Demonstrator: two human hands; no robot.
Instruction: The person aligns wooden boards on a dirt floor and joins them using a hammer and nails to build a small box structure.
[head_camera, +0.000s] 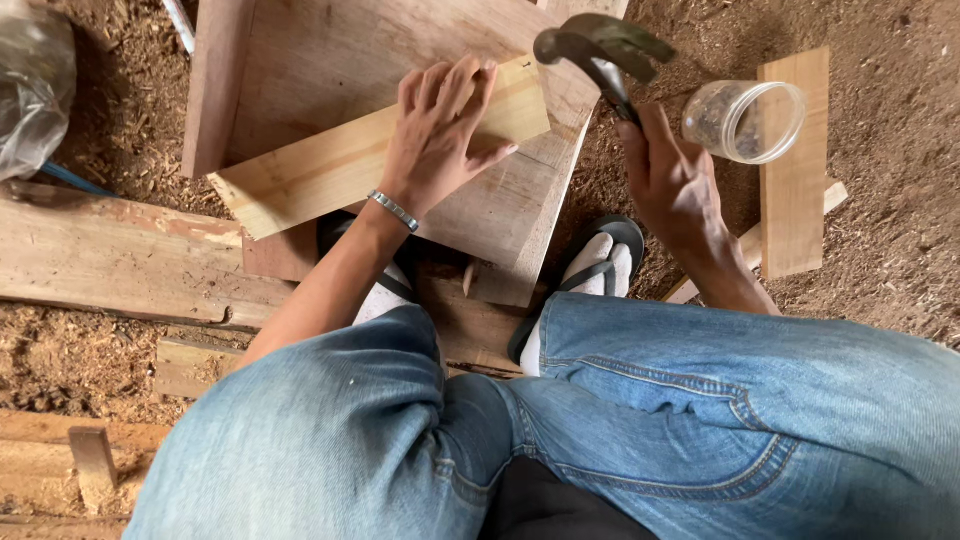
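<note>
1. A seated person in blue jeans and sandals looks down at their own two hands, which work over boards on a sawdust-covered floor.
2. The left hand (440, 130) lies flat, fingers spread, pressing a pale plank (330, 165) onto a wider board (400, 50) beneath it. It grips nothing; it only holds the plank down.
3. The right hand (675, 175) is closed around the handle of a claw hammer (600, 50), whose dark head is raised just beyond the plank's right end.
4. The two hands are apart, with the plank's right end between them.
5. No nail is visible under the hammer; I cannot tell whether one is set.
6. To strike well, I judge the left fingers should stay clear of the hammer's path, the plank stay pinned flat so it cannot shift, and the blow fall straight down.
7. A clear plastic jar (745, 120) lies tilted on a narrow board (795, 170) to the right of the hammer; its contents are unclear and no label shows.
8. A crumpled clear plastic bag (30, 85) sits at the top left corner.
9. No signs are in view.
</note>
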